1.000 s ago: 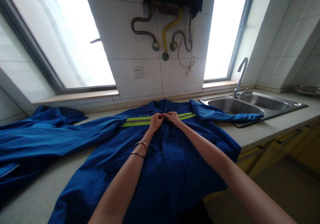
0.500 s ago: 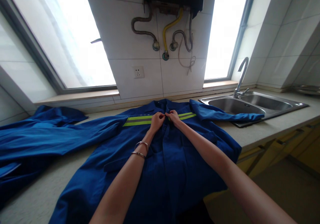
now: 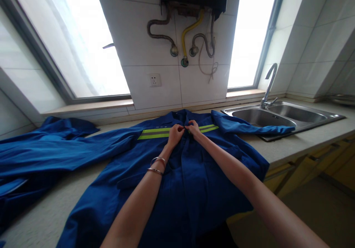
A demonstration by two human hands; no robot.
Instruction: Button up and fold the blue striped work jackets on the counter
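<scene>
A blue work jacket (image 3: 166,189) with yellow-green and grey reflective stripes lies front up on the counter, its collar toward the wall. My left hand (image 3: 175,134) pinches the jacket's front edge at chest height, near the stripe. Right beside it, my right hand (image 3: 193,129) pinches the other side of the front opening. The fingertips of both hands almost meet over the placket; any button between them is hidden. Two bangles (image 3: 157,166) circle my left wrist. One jacket sleeve (image 3: 249,126) reaches over the sink's edge.
More blue clothing (image 3: 41,148) is heaped on the counter (image 3: 47,214) at the left. A double steel sink (image 3: 307,124) with a tap (image 3: 270,85) sits at the right. Pipes (image 3: 188,30) hang from a heater on the tiled wall, above a socket (image 3: 154,80). Yellow cabinets (image 3: 302,166) stand below.
Both hands stay pinched at the same place on the jacket front, with only slight finger movement. The whole view has shifted a little.
</scene>
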